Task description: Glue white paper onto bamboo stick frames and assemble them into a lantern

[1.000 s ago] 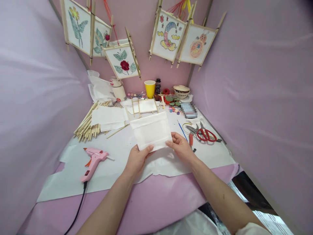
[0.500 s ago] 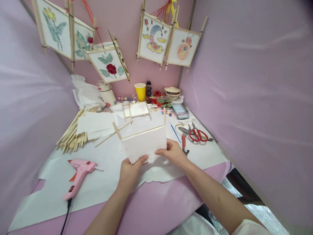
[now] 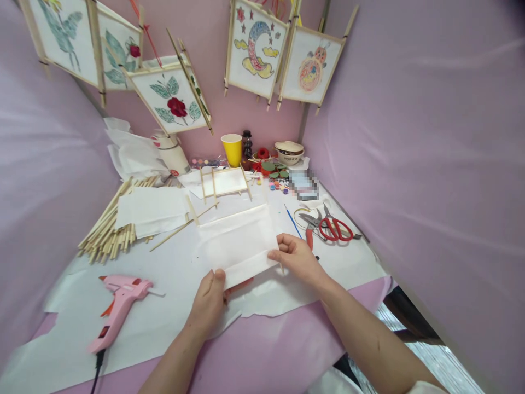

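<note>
We find no legible text, brand or number in this view. The white paper panel shows no lettering. The cream bowl has small dark marks near its rim, too small to read. The white canister bears red markings we cannot resolve. The packet on the counter is pixelated and unreadable.

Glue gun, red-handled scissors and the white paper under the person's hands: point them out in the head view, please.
Pink hot glue gun (image 3: 121, 301), head view, point on its body.
Red-handled scissors (image 3: 337, 230), head view, point on the red handles.
White paper (image 3: 235, 246), head view, point on its middle.
</note>
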### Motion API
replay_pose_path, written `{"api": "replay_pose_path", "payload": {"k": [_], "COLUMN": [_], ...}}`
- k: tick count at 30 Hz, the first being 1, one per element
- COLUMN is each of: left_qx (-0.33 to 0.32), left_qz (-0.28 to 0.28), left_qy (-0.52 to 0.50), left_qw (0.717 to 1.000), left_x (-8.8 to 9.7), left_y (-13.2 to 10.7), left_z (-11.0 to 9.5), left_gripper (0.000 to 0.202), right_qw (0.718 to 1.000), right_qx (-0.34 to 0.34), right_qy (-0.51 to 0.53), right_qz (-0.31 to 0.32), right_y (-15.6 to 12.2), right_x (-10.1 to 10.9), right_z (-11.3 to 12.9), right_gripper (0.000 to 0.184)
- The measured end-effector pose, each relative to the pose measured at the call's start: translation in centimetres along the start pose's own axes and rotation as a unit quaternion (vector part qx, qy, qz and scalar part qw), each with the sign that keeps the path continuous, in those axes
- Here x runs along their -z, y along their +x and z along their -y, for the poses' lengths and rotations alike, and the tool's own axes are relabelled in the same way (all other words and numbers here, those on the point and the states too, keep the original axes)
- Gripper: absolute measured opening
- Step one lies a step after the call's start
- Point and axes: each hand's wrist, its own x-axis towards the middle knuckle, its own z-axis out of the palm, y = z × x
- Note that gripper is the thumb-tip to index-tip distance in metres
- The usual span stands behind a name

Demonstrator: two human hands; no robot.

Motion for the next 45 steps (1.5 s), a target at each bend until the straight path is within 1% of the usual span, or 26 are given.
{"api": "replay_pose_path", "payload": {"k": [2, 4, 5, 7, 9, 10, 11, 12, 13, 14, 15, 16, 17, 18, 19, 20, 21, 23, 28, 31, 34, 37, 41, 43, 45], "left_qx": [-0.005, -0.009, -0.012, -0.034, -0.078, -0.106, -0.142, -0.185, -0.231, -0.278, -0.319, -0.349, -0.365, -0.369, -0.365, -0.357, -0.348, -0.333, -0.322, -0.323, -0.335, -0.345, -0.337, -0.335, -0.331], "left_qz": [-0.012, -0.023, -0.027, -0.046, -0.085, -0.108, -0.131, -0.146, -0.148, -0.135, -0.107, -0.072, -0.032, 0.004, 0.033, 0.055, 0.069, 0.079, 0.045, 0.042, 0.020, 0.031, 0.031, 0.043, 0.050], "left_qy": [-0.009, 0.003, 0.023, 0.095, 0.194, 0.248, 0.301, 0.352, 0.402, 0.451, 0.496, 0.536, 0.570, 0.599, 0.620, 0.636, 0.647, 0.658, 0.658, 0.660, 0.657, 0.655, 0.655, 0.655, 0.655], "left_qw": [1.000, 1.000, 0.999, 0.994, 0.974, 0.957, 0.934, 0.906, 0.874, 0.837, 0.800, 0.766, 0.735, 0.711, 0.693, 0.682, 0.675, 0.671, 0.679, 0.678, 0.674, 0.672, 0.675, 0.676, 0.678], "left_x": [-0.2, -0.4, -0.5, -0.5, -0.5, -0.4, -0.4, -0.5, -0.6, -0.8, -1.0, -1.3, -1.6, -1.9, -2.1, -2.3, -2.4, -2.4, -1.6, -1.2, -1.0, -0.8, -0.6, -0.6, -0.6], "left_y": [0.0, 0.0, 0.0, 0.1, 0.2, 0.3, 0.4, 0.4, 0.5, 0.5, 0.4, 0.4, 0.3, 0.3, 0.2, 0.2, 0.2, 0.2, 0.2, 0.2, 0.1, 0.0, 0.0, 0.0, -0.1], "left_z": [-0.1, -0.5, -0.8, -1.4, -1.8, -1.9, -1.8, -1.6, -1.4, -1.1, -0.7, -0.3, 0.0, 0.3, 0.6, 0.8, 0.9, 1.1, 1.2, 1.3, 1.4, 1.6, 1.8, 1.8, 1.7], "left_gripper": [0.061, 0.061, 0.061, 0.062, 0.063, 0.064, 0.066, 0.068, 0.070, 0.071, 0.071, 0.071, 0.073, 0.076, 0.080, 0.082, 0.084, 0.085, 0.090, 0.090, 0.094, 0.093, 0.095, 0.094, 0.094], "right_qw": [1.000, 0.999, 0.999, 0.997, 0.995, 0.989, 0.977, 0.954, 0.920, 0.879, 0.839, 0.809, 0.784, 0.763, 0.749, 0.740, 0.734, 0.730, 0.730, 0.734, 0.736, 0.736, 0.737, 0.739, 0.747], "right_qx": [0.011, 0.015, 0.014, 0.009, 0.011, 0.025, 0.049, 0.082, 0.120, 0.157, 0.189, 0.212, 0.229, 0.239, 0.244, 0.243, 0.238, 0.230, 0.219, 0.211, 0.211, 0.206, 0.206, 0.207, 0.215], "right_qy": [-0.011, -0.034, -0.046, -0.067, -0.089, -0.127, -0.187, -0.264, -0.350, -0.432, -0.500, -0.545, -0.577, -0.600, -0.614, -0.624, -0.631, -0.638, -0.644, -0.643, -0.641, -0.641, -0.641, -0.637, -0.627], "right_qz": [-0.008, -0.020, -0.025, -0.035, -0.049, -0.068, -0.093, -0.118, -0.132, -0.128, -0.105, -0.064, -0.018, 0.021, 0.049, 0.067, 0.077, 0.082, 0.059, 0.059, 0.059, 0.066, 0.063, 0.071, 0.054], "right_y": [0.1, 0.4, 0.5, 0.8, 0.9, 0.9, 0.8, 0.7, 0.5, 0.2, 0.0, -0.3, -0.5, -0.8, -0.9, -1.0, -1.1, -1.1, -1.2, -1.3, -1.5, -1.7, -1.9, -1.9, -1.8], "right_x": [0.0, 0.0, 0.0, 0.0, 0.0, 0.0, 0.0, 0.0, -0.1, -0.3, -0.4, -0.6, -0.7, -0.8, -0.9, -1.0, -1.0, -0.9, -0.6, -0.6, -0.6, -0.7, -0.8, -0.7, -0.6], "right_z": [0.1, -0.1, -0.2, -0.5, -0.8, -1.0, -1.1, -1.2, -1.3, -1.4, -1.6, -1.8, -2.0, -2.2, -2.5, -2.7, -2.9, -3.2, -3.0, -2.9, -2.9, -2.9, -2.9, -2.7, -2.4], "right_gripper": [0.022, 0.022, 0.023, 0.024, 0.026, 0.029, 0.034, 0.042, 0.050, 0.055, 0.058, 0.058, 0.058, 0.058, 0.058, 0.059, 0.061, 0.064, 0.068, 0.068, 0.069, 0.071, 0.075, 0.073, 0.067]}}
